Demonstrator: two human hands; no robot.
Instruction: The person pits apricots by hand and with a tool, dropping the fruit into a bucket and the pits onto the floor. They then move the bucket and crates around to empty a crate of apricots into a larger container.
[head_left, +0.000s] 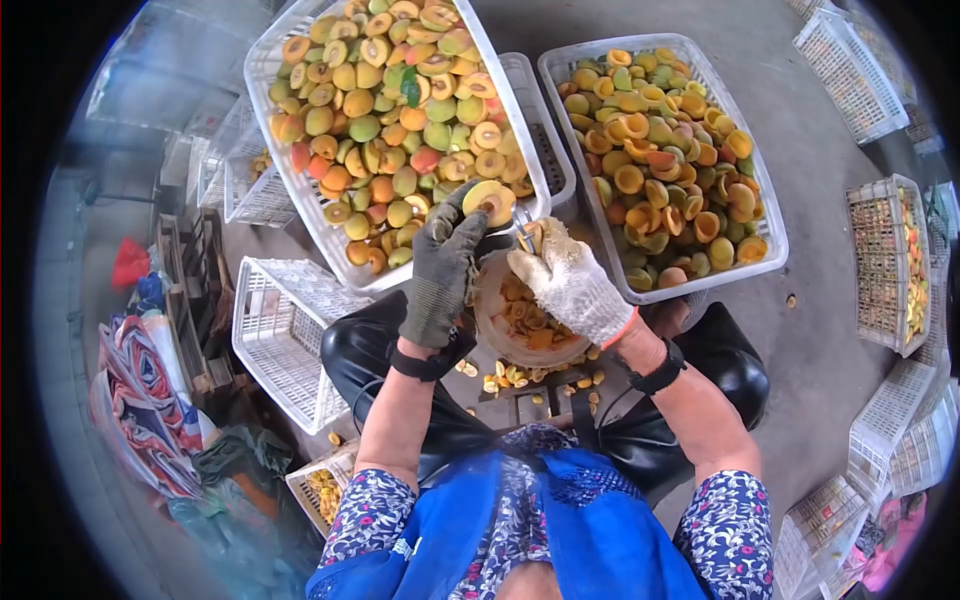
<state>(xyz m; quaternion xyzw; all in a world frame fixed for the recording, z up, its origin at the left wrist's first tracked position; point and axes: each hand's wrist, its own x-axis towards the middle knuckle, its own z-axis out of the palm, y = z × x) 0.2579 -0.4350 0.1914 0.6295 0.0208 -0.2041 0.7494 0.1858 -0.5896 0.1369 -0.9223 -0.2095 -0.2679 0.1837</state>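
My left hand [445,262], in a dark grey glove, pinches a halved yellow fruit [490,200] with its brown pit facing up. Close at its right, my right hand [572,280] in a dirty white glove is closed round a small metal tool [523,230], whose tip is beside the fruit. Below both hands stands a round bucket [487,335] holding yellow scraps. A white crate [392,275] of halved fruit, many with pits, lies ahead on the left. Ahead on the right, another white crate [782,235] holds hollowed halves.
An empty white basket [290,335] lies left of my knees. Fruit scraps [512,377] are scattered on the floor below the bucket. Wooden pallets [205,300] and striped bags [145,400] are at the left. More crates [865,270] line the right side.
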